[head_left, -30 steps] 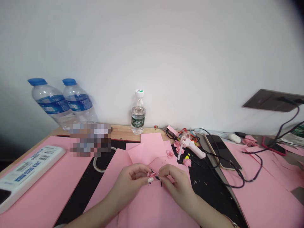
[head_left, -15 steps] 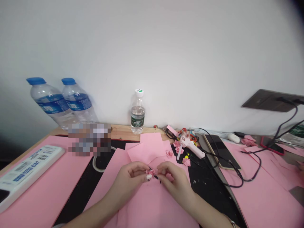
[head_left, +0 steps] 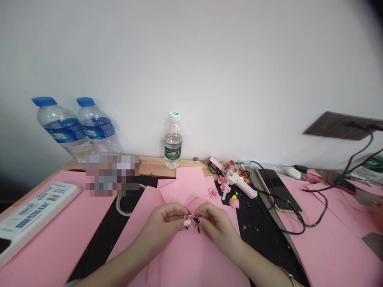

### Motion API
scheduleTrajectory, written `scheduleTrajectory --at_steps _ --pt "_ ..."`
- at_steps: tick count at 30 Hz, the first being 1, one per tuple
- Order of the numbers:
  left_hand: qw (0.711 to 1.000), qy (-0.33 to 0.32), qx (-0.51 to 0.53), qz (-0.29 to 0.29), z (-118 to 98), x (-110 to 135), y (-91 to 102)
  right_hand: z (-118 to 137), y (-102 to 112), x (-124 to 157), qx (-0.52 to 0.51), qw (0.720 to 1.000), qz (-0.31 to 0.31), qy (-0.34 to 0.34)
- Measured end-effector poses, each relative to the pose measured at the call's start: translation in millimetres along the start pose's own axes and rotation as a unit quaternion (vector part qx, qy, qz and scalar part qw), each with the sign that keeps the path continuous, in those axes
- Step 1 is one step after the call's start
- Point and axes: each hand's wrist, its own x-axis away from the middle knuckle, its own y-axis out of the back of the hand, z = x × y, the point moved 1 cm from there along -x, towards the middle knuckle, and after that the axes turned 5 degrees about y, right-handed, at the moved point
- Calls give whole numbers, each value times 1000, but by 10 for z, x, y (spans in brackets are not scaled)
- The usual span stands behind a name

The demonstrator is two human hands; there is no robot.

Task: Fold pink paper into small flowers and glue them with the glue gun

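Note:
Between my fingertips is a small pink paper rose (head_left: pixel 189 219), held just above the pink paper sheets (head_left: pixel 197 259). My left hand (head_left: pixel 166 221) pinches it from the left, thumb in front. From the right, my right hand (head_left: pixel 218 224) closes thumb and fingers on its edge, hiding part of the petals. Beyond my right hand lie several finished-looking paper roses (head_left: pixel 212 193) and a pale pink glue gun (head_left: pixel 239 182) with a glue stick poking out of it.
Black cables (head_left: pixel 287 229) loop around a phone (head_left: pixel 279 189) at right. A small water bottle (head_left: pixel 172 143) stands by the wall; two larger bottles (head_left: pixel 97 129) lean at back left. A white box-like device (head_left: pixel 38 219) lies on pink paper at left, near a tape roll (head_left: pixel 119 207).
My right hand has moved slightly left, and its fingers now close on the right edge of the rose. My left hand stays almost in place, still pinching it.

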Motion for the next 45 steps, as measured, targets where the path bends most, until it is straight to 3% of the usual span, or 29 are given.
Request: scheduleTrajectory --at_steps 27,45 --pt "1000 -3 -14 21 68 -9 34 -128 -33 -16 -148 986 -5 -78" --pt "1000 -1 1 23 95 -20 52 -131 -46 -26 -174 981 -7 -83"
